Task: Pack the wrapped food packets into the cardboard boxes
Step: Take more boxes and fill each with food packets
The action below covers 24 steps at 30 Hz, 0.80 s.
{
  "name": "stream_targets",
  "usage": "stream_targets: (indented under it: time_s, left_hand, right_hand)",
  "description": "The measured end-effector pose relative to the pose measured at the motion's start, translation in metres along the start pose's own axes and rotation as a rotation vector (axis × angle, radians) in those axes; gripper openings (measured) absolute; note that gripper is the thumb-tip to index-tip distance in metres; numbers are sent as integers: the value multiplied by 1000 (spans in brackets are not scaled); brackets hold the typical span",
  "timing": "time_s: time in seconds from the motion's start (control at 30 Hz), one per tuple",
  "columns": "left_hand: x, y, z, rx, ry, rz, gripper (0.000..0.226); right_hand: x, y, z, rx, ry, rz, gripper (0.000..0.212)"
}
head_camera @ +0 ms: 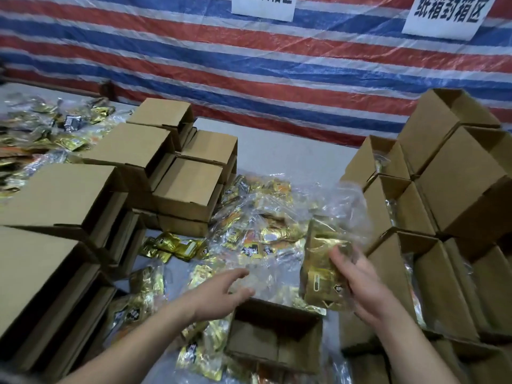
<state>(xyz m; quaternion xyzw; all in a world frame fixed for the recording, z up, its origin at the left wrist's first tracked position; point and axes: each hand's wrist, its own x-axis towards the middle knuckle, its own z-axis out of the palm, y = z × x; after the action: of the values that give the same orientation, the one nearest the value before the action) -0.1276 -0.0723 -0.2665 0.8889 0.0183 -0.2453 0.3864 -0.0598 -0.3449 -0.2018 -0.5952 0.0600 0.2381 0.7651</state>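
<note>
So the right hand (357,275) has its fingers (339,257) curled round a gold packet bundle (322,267), which looks like several gold-foil packets in clear wrap. It's held up above the tabletop (291,153), and its long axis runs roughly top to bottom in the head view, tilted a little.

The bit that matters: the open box (273,335) sits just below and a touch to the left of that bundle, right in front of the person and between the two forearms. Its mouth faces up and I can't see any packets in it, though the inside is dark. My guess is the next move is short, down and slightly left, and the bundle probably wants turning so its long side lines up with the box's longer side.

The left hand (221,295) holds nothing. Its fingers are spread and relaxed, hovering just over the box's far left corner and beside the loose packets (249,225) heaped in the middle of the tabletop. It's nearer the box than the right hand, so it could steady the rim.

A stack of closed boxes (133,151) stands on the left, with more packets scattered behind it. On the right, the open-topped boxes (432,195) have what looks like wrapped stuff already inside. Only real risk I see is the crinkly wrap snagging on the box edge.
</note>
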Motion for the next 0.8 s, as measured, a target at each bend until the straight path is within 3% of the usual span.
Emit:
stream_targets:
  time_s: [0.07, 0.17, 0.27, 0.33, 0.43, 0.7, 0.8]
  left_hand:
    - [-2, -19, 19, 21, -59, -27, 59]
    - [-2, -29, 33, -72, -16, -31, 47]
    - [-5, -30, 32, -162, -32, -23, 26]
    - [-5, -33, 33, -173, -65, -15, 9]
    - [-3, -37, 38, -202, -14, -31, 19]
    - [4, -38, 38, -164, 10, -18, 33]
    - [9, -41, 44, -127, 30, 2, 40]
  right_hand:
    - [-5, 5, 5, -353, -92, -62, 51]
    - [-8, 14, 24, -880, -311, -61, 49]
    - [-3, 38, 37, -1147, -497, -25, 41]
    - [2, 50, 44, -1342, -563, 7, 50]
    - [12, 55, 56, -1478, -617, 80, 58]
    - [32, 88, 53, -1759, -690, 346, 48]
    - [34, 111, 53, -1709, -646, 395, 42]
